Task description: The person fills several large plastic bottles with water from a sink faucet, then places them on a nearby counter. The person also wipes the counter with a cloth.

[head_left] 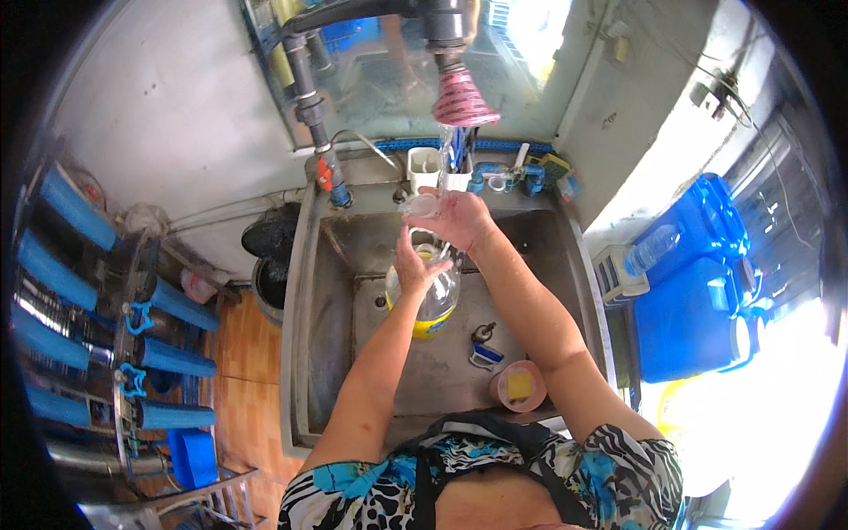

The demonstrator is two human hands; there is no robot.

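Steel Sink (380, 353), Water (444, 152) Running

From where I stand, I can see a person in a patterned top (344, 484) leaning over the basin with both bare arms stretched forward. The stream drops from a spout wrapped in pink cloth (464, 99) and meets the right hand (461, 219). That hand is half open, palm partly turned up, with its fingers pointing left and holding a small, clear round piece (420, 206) just beside the falling water; splash blurs what the piece is exactly.

Lower and nearer the body, the left hand (413, 267) is spread, thumb and fingers apart, at the top of a clear plastic jug (440, 302) with a yellow band. I cannot tell whether it grips the jug or only rests against it. The jug is inside the sink, toward its middle, below both hands.

Near the right forearm lie a small blue-and-white tool (486, 356) and, closer to the person, a pink bowl (521, 405) with a yellow sponge (521, 384) in it. Behind the basin, on the surface (375, 177), stands a white holder (424, 165). Big blue jerrycans (680, 322) are off to the right, and a dark bin (269, 284) stands to the left of the sink.
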